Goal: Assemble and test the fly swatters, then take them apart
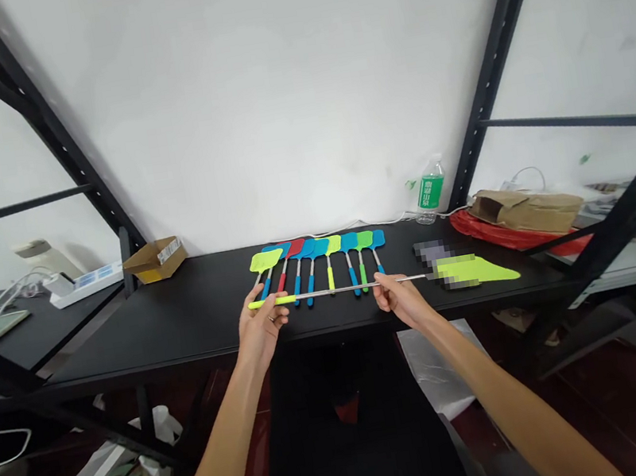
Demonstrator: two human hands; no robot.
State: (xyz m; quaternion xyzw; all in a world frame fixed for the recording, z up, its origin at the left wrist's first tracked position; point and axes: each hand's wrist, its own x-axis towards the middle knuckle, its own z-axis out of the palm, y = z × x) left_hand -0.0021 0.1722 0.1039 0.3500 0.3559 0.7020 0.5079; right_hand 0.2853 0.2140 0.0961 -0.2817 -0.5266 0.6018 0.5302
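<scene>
A yellow-green fly swatter (356, 287) with a thin metal telescopic shaft is held level above the table's front edge. My left hand (262, 319) is closed around its yellow-green handle. Farther along, my right hand (398, 295) pinches the metal shaft, with the flat yellow-green head (483, 269) out to the right. Behind the hands several more fly swatters lie side by side, heads toward the wall: a yellow-green one (266, 260) at the left end, a red one (295, 247), blue ones (348, 242) and a green one (364, 239) among them.
The black table (185, 315) stands against a white wall. An open cardboard box (155, 261) sits at the back left, a power strip (87, 284) beyond it. A plastic bottle (430, 192) and a brown paper package (528, 211) on red plastic are at the right. Black metal posts (491, 58) flank the table.
</scene>
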